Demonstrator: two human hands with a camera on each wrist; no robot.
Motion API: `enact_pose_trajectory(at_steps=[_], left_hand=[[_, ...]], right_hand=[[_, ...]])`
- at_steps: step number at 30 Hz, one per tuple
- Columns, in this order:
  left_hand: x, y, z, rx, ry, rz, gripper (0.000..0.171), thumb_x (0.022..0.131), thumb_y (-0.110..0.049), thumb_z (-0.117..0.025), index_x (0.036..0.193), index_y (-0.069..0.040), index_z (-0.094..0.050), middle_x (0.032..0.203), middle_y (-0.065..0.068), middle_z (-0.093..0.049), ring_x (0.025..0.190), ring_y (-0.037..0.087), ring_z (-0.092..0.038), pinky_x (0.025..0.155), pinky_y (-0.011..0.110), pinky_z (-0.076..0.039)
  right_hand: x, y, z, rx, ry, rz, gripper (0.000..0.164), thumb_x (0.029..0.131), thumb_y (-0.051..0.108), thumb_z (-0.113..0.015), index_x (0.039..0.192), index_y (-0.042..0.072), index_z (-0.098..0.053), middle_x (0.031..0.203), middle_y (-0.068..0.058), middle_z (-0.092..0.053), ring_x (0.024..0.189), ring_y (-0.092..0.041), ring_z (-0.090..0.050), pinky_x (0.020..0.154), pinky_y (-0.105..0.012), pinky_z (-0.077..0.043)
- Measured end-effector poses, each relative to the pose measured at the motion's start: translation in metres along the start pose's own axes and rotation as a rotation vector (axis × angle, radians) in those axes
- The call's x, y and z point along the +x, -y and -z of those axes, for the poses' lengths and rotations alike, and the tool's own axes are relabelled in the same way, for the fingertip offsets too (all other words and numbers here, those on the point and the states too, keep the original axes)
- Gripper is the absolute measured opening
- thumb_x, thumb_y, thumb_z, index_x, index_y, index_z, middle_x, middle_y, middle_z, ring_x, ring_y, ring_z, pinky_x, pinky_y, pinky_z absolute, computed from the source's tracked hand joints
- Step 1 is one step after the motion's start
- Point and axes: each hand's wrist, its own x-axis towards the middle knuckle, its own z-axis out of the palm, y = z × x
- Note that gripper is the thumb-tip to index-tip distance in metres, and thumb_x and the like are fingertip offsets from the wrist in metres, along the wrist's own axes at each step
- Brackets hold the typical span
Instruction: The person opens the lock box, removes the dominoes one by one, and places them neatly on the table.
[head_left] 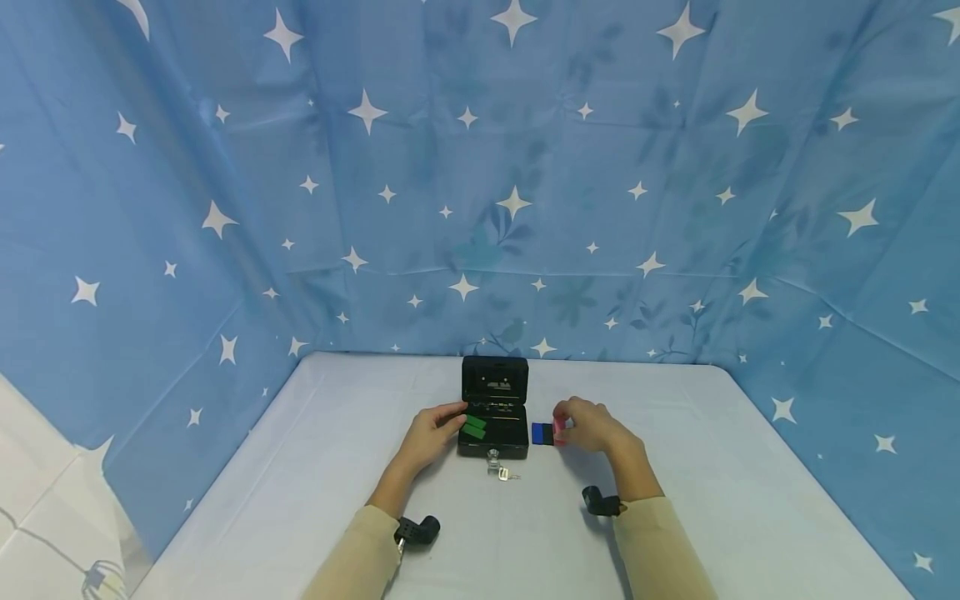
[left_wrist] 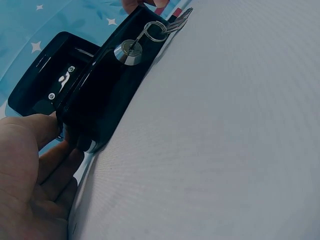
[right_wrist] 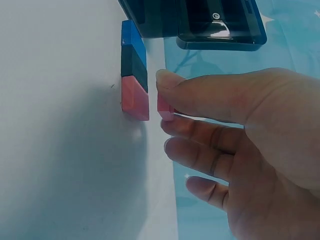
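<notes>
A black cash box (head_left: 492, 431) stands at the middle of the table with its lid (head_left: 495, 379) raised. Two green blocks (head_left: 474, 427) lie inside it on the left. My left hand (head_left: 435, 433) rests against the box's left side, thumb and index fingertip at the rim. Right of the box, blue (right_wrist: 132, 34), black (right_wrist: 134, 64) and pink (right_wrist: 135, 100) blocks sit in a row on the table. My right hand (head_left: 592, 423) pinches another pink block (right_wrist: 165, 107) between thumb and index finger, just above the row's pink end; its other fingers are loosely bent.
A key ring with keys (head_left: 507, 474) hangs from the lock (head_left: 492, 455) on the box's front. The table (head_left: 510, 542) has a white cover. A blue curtain (head_left: 510, 233) with white stars stands behind it and on both sides.
</notes>
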Motion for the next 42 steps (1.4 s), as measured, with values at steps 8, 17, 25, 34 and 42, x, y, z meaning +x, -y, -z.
enact_pose_trajectory(at_steps=[8,17,25,34,42], left_hand=[[0.0005,0.0001,0.0002,0.025,0.004,0.013,0.038,0.105,-0.025,-0.064,0.140,-0.010,-0.067,0.142,0.009,-0.067,0.138,0.030,-0.058,0.117,0.048,-0.046],[-0.0016,0.0000,0.0004,0.023,0.005,-0.005,0.039,0.105,-0.026,-0.063,0.139,-0.007,-0.066,0.142,0.012,-0.066,0.139,0.033,-0.057,0.117,0.050,-0.046],[-0.0019,-0.0020,0.0005,0.004,0.001,-0.016,0.039,0.105,-0.023,-0.064,0.139,-0.005,-0.066,0.141,0.013,-0.067,0.138,0.034,-0.058,0.117,0.051,-0.046],[-0.0010,-0.0017,0.0002,-0.013,-0.007,-0.020,0.038,0.105,-0.023,-0.064,0.138,-0.003,-0.067,0.141,0.014,-0.067,0.137,0.036,-0.058,0.116,0.053,-0.046],[-0.0005,-0.0017,-0.0002,-0.010,-0.009,-0.017,0.038,0.105,-0.023,-0.065,0.138,-0.004,-0.067,0.141,0.014,-0.067,0.138,0.035,-0.058,0.116,0.052,-0.046]], right_hand=[[-0.0047,-0.0008,0.0022,-0.007,0.005,0.004,0.029,0.092,0.014,-0.078,0.120,0.009,-0.072,0.111,-0.004,-0.071,0.103,-0.026,-0.061,0.099,-0.061,-0.052],[-0.0066,-0.0026,0.0034,-0.017,0.013,-0.011,0.032,0.091,0.017,-0.081,0.121,0.009,-0.072,0.113,-0.005,-0.071,0.104,-0.026,-0.061,0.099,-0.059,-0.054],[-0.0057,-0.0062,0.0049,-0.006,0.021,-0.017,0.031,0.092,0.015,-0.079,0.121,0.008,-0.072,0.114,-0.005,-0.071,0.105,-0.026,-0.062,0.099,-0.057,-0.055],[-0.0080,-0.0075,0.0053,0.004,0.020,-0.021,0.031,0.090,0.013,-0.080,0.120,0.007,-0.071,0.110,-0.005,-0.070,0.101,-0.025,-0.060,0.095,-0.057,-0.056],[-0.0091,-0.0083,0.0058,-0.003,0.015,-0.023,0.032,0.089,0.014,-0.081,0.119,0.007,-0.072,0.107,-0.004,-0.070,0.099,-0.024,-0.061,0.094,-0.057,-0.056]])
